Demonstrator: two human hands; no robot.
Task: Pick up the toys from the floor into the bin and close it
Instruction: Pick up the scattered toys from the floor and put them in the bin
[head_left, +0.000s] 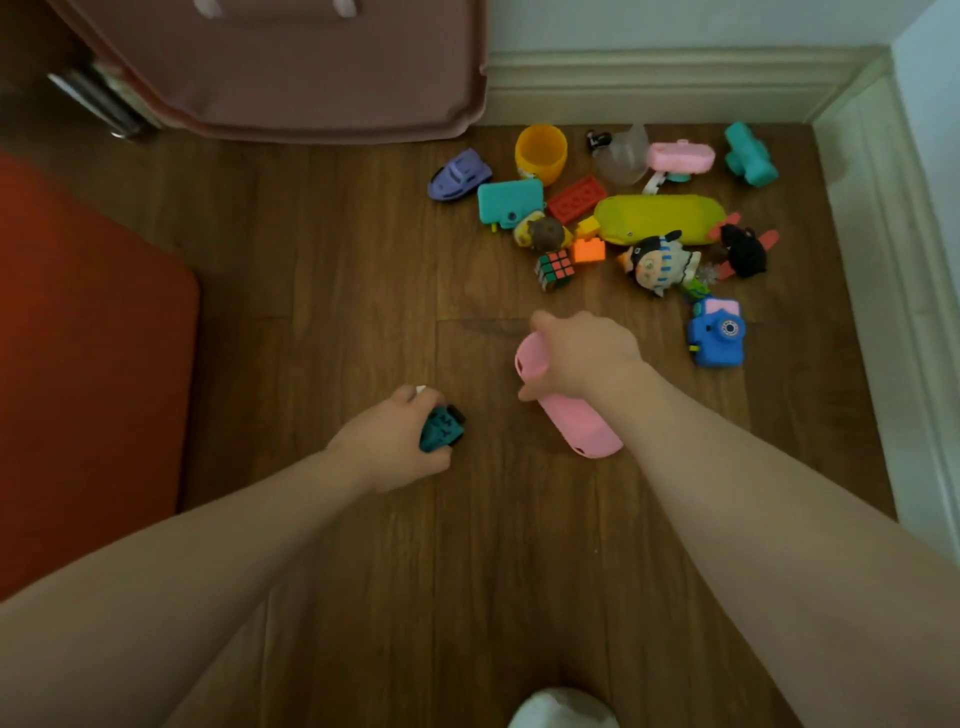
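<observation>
My left hand (389, 441) grips a small teal toy car (441, 428) low over the wooden floor. My right hand (582, 353) holds a long pink capsule-shaped toy (576, 426), fingers curled over its upper end. Beyond them lies a heap of toys: a blue toy camera (717, 332), a doll with a black hat (657, 262), a yellow-green capsule (660, 218), a puzzle cube (555, 269), a red brick (575, 198), a teal case (510, 202), an orange cup (540, 153) and a purple boat (458, 175). The pink bin (311, 78) stands at the back left.
A red cushion or seat (78, 364) fills the left side. A white skirting board (675, 88) runs along the back and down the right wall (883, 260). More toys, a pink one (680, 156) and a teal one (750, 156), lie by the corner.
</observation>
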